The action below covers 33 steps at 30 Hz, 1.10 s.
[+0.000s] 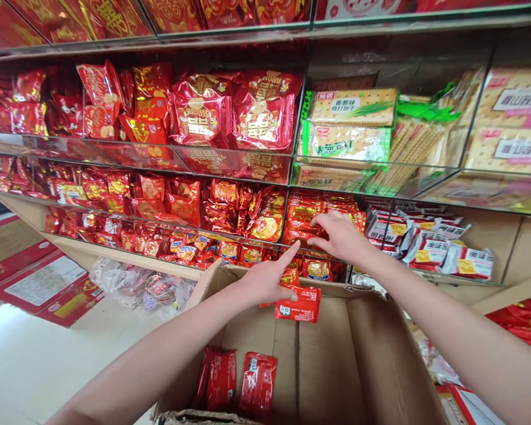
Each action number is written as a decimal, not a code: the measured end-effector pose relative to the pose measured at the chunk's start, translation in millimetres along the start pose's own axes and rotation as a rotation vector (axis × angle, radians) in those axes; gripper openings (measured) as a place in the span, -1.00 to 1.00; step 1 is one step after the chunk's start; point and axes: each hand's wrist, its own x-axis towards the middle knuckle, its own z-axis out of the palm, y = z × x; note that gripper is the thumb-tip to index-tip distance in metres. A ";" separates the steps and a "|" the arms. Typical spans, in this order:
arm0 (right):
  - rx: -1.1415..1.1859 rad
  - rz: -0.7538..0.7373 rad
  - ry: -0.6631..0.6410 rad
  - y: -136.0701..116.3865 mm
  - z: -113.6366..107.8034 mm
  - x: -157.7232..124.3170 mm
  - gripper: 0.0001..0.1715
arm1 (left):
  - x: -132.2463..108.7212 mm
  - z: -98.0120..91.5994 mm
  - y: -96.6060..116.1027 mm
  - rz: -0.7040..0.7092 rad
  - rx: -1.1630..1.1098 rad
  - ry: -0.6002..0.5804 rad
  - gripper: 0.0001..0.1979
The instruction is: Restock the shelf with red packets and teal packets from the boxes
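My left hand [265,280] is over the far edge of an open cardboard box [327,354], its thumb closed on a red snack packet [303,306]. Its index finger stretches up toward the shelf. On the lower shelf, my right hand [341,237] has its thumb and curled fingers around the end of a red snack packet at the front of a stack [303,212]. More red packets [257,378] lie at the near left in the box. Its left part is partly hidden by my left forearm.
Clear dividers split the shelves into bins. Pink-red packets [263,115] and green-edged cracker packs [349,141] fill the upper row. White-and-red packets [446,248] lie to the right. Plastic bags [146,286] and red cartons [39,277] are on the left, by the floor.
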 end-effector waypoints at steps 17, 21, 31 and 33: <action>0.193 0.181 0.155 9.2 1.3 9.7 -0.81 | 15.8 -11.9 -3.2 -0.069 -0.063 0.044 0.10; 0.430 0.446 0.414 16.5 2.7 11.2 -0.72 | 13.6 -10.9 -2.8 -0.061 -0.034 0.036 0.05; 0.098 0.407 0.414 10.9 10.8 32.2 -0.73 | 21.7 -29.2 10.7 -0.122 0.060 -0.095 0.13; -0.002 0.305 0.314 7.7 8.6 30.5 -0.65 | 27.4 -31.6 7.6 -0.105 0.044 -0.121 0.16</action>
